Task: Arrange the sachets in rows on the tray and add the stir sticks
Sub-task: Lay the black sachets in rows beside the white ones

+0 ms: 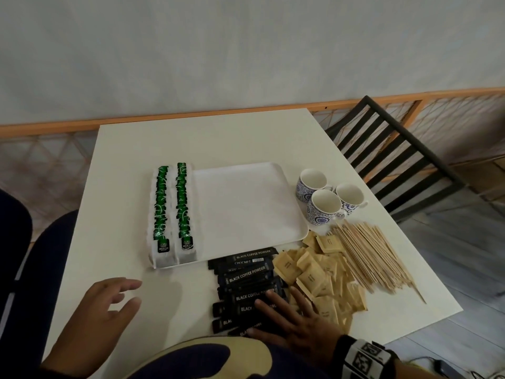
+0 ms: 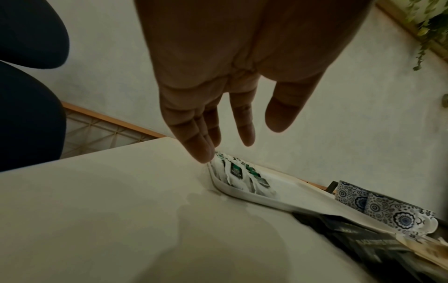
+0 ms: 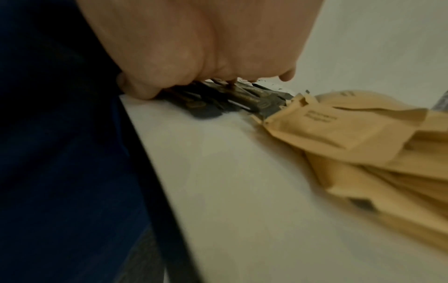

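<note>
A white tray [image 1: 246,206] lies mid-table, with two rows of green tea sachets [image 1: 172,212] along its left side. Black coffee sachets [image 1: 246,274] are heaped in front of the tray. Beside them lie brown sachets [image 1: 319,272] and a sheaf of wooden stir sticks [image 1: 374,255]. My right hand [image 1: 287,313] lies flat on the black heap with its fingers spread. In the right wrist view the right hand [image 3: 206,57] touches the black sachets [image 3: 242,97]. My left hand [image 1: 125,294] hovers over bare table left of the heap, fingers relaxed and empty. The left wrist view shows that left hand [image 2: 225,122] near the tea sachets [image 2: 240,174].
Three patterned cups [image 1: 328,198] stand right of the tray, close to the sticks. A black slatted chair [image 1: 396,160] stands off the table's far right corner. The white table [image 1: 191,140] is bare behind the tray and to its left.
</note>
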A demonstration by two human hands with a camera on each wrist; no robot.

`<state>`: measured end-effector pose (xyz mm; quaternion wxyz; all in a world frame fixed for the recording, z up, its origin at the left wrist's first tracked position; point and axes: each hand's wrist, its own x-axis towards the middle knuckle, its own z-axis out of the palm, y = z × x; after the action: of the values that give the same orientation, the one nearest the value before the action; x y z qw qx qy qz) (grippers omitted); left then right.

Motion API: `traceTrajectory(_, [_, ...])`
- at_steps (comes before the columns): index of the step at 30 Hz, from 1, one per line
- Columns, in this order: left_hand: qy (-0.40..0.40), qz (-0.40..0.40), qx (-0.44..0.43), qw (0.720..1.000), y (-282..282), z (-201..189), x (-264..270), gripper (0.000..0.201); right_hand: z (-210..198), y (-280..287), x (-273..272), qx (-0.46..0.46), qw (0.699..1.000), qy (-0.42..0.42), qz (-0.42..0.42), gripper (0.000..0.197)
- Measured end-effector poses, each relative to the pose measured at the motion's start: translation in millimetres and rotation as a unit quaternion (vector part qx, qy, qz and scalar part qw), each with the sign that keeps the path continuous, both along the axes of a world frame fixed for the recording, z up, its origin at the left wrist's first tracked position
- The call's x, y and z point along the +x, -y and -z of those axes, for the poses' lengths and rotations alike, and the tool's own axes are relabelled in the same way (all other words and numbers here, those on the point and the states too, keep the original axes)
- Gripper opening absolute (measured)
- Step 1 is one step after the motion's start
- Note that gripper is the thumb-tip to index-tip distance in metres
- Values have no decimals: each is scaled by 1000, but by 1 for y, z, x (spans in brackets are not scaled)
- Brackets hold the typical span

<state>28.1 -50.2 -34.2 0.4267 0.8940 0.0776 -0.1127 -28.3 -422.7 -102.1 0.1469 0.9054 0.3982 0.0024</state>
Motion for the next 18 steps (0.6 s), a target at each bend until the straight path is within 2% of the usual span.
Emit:
traceTrajectory(7, [-10, -6, 2, 1000, 3, 1, -3, 22, -5, -19, 21, 57, 989, -130, 45, 89])
traceTrajectory(14, [-17, -12, 1, 1000, 5, 3, -4, 21, 6, -38, 30, 100, 992, -69, -25, 64])
traceTrajectory(18, [-14, -4, -5, 1000, 7, 4, -4, 24, 8, -51, 38, 113, 992, -54, -11, 38])
